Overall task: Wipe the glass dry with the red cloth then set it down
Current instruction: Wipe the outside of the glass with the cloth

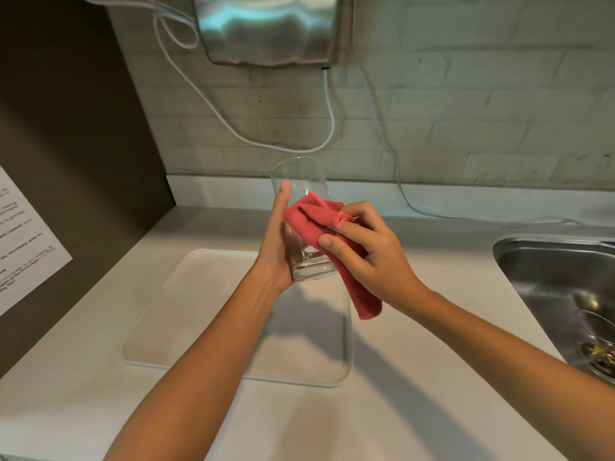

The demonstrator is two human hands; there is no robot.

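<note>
A clear drinking glass [301, 176] is held upright in the air above the counter, its mouth facing up and away from me. My left hand [276, 247] grips its left side and base, thumb along the wall. My right hand [369, 251] presses the red cloth [316, 221] against the glass's right side. One end of the cloth hangs down below my right palm. The lower part of the glass is partly hidden by the cloth and my fingers.
A pale rectangular tray [186, 314] lies on the white counter [399, 410] below my hands. A steel sink [545, 271] with a strainer sits at the right. White cables and a metal appliance [269, 28] hang on the brick wall behind. A printed sheet [23, 241] is at the left.
</note>
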